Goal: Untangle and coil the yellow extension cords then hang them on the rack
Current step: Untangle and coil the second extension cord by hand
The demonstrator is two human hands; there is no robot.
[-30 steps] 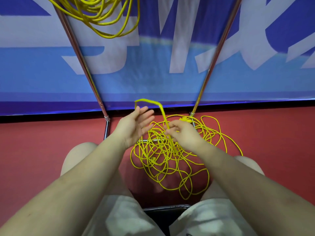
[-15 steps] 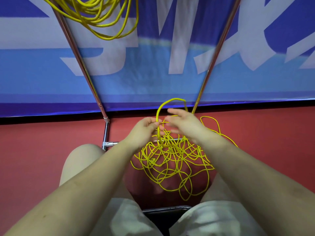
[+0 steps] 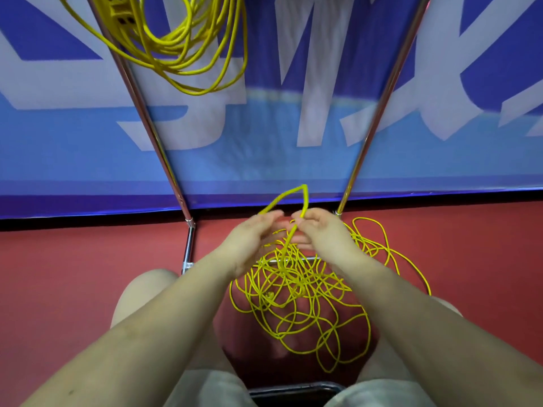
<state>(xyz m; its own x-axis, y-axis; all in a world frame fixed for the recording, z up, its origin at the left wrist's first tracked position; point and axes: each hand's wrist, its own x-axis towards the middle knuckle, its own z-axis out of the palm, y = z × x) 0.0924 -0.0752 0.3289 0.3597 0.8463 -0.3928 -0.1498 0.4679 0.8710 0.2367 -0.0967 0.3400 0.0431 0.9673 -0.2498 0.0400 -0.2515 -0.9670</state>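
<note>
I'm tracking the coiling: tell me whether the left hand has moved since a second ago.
Yes. The left hand has shifted right, away from the left rack pole, closing on the right hand at the raised cord loop.

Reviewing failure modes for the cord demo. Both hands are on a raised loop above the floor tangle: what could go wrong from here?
1. The left hand and right hand hold one loop that runs down into the tangled pile; pulling up may tighten crossings into knots.
2. Strands lie over the rack's base bar and could snag there.
3. Motion blur hides the fingers, so the grip may be loose and the loop could slip.
</note>
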